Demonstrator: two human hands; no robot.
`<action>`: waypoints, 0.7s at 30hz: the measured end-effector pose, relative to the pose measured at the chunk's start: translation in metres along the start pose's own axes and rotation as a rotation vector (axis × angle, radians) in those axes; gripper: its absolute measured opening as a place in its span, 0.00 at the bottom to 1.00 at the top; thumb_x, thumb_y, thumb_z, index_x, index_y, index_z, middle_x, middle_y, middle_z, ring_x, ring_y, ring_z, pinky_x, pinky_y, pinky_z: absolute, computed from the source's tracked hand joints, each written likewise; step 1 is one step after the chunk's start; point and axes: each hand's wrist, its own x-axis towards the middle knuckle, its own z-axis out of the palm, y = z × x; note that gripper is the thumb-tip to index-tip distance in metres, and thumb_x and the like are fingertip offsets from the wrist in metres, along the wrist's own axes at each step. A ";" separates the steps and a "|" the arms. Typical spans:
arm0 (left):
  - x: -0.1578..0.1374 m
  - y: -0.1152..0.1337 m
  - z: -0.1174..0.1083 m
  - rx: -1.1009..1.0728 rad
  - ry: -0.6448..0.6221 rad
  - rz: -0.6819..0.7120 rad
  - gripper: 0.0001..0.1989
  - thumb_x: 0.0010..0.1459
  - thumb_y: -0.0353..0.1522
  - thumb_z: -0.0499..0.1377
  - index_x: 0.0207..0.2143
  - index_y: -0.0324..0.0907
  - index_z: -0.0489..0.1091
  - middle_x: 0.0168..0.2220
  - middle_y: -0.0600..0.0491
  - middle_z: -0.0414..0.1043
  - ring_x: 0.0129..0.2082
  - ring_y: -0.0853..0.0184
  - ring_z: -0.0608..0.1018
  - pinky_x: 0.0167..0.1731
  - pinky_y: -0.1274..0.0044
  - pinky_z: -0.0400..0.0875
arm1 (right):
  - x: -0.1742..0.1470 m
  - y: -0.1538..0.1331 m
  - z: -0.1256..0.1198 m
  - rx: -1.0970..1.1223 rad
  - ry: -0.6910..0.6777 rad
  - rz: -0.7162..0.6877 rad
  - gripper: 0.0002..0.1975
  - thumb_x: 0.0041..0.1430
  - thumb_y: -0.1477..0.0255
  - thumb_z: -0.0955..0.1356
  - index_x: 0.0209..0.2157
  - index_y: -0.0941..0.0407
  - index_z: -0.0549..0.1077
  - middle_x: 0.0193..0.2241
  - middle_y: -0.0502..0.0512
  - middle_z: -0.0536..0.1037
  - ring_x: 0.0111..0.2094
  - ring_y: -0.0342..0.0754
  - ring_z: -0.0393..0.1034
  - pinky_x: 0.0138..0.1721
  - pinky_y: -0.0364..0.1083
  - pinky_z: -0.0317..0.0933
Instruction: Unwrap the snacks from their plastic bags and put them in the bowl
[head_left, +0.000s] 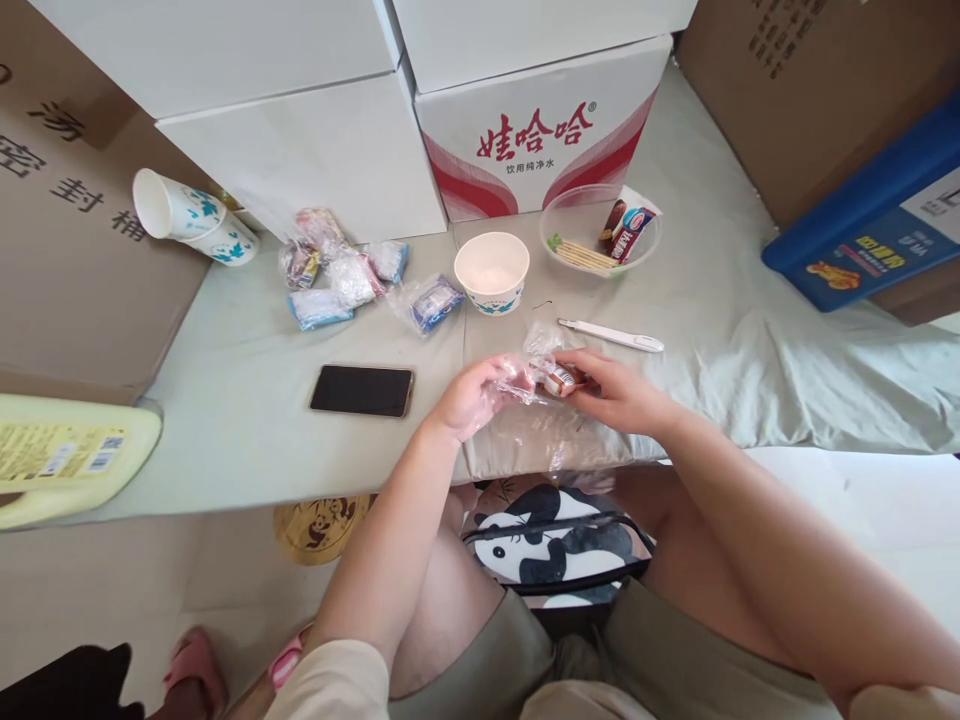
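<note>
Over the front of the cloth-covered table, my left hand (480,395) pinches a crinkled clear plastic bag (541,340). My right hand (615,388) grips a small brown-and-white snack packet (559,378) that lies against the same plastic. Part of the packet is hidden by my fingers. Just beyond them lies a white utility knife (611,335). A white paper bowl with blue leaves (491,272) stands behind my hands. To its right, a clear plastic bowl (551,215) contains wooden sticks (585,257) and a dark red snack packet (628,235).
Several plastic-wrapped packets (352,275) and a blue packet (435,303) lie left of the paper bowl, near tipped paper cups (195,220). A black phone (361,390) lies front left. White cartons (547,130) line the back; a blue container (870,220) is at right.
</note>
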 end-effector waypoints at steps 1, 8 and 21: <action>-0.001 0.003 0.001 -0.065 0.011 0.017 0.05 0.47 0.31 0.58 0.22 0.39 0.69 0.26 0.50 0.73 0.29 0.66 0.76 0.32 0.77 0.70 | 0.000 0.001 0.001 0.003 -0.003 0.007 0.25 0.60 0.66 0.66 0.59 0.55 0.71 0.49 0.60 0.78 0.44 0.54 0.76 0.47 0.54 0.72; 0.004 0.011 0.001 -0.249 0.202 0.104 0.08 0.50 0.31 0.52 0.19 0.42 0.62 0.23 0.52 0.66 0.24 0.67 0.72 0.26 0.76 0.66 | -0.003 0.004 -0.008 0.114 0.182 0.088 0.22 0.67 0.60 0.63 0.58 0.52 0.70 0.45 0.57 0.80 0.42 0.53 0.76 0.47 0.55 0.72; 0.000 0.019 -0.008 -0.162 0.202 0.186 0.05 0.46 0.31 0.52 0.20 0.42 0.64 0.22 0.54 0.64 0.24 0.70 0.68 0.28 0.77 0.63 | 0.034 -0.023 -0.085 -0.258 0.781 0.137 0.15 0.63 0.69 0.63 0.50 0.57 0.72 0.40 0.59 0.77 0.35 0.48 0.69 0.41 0.50 0.67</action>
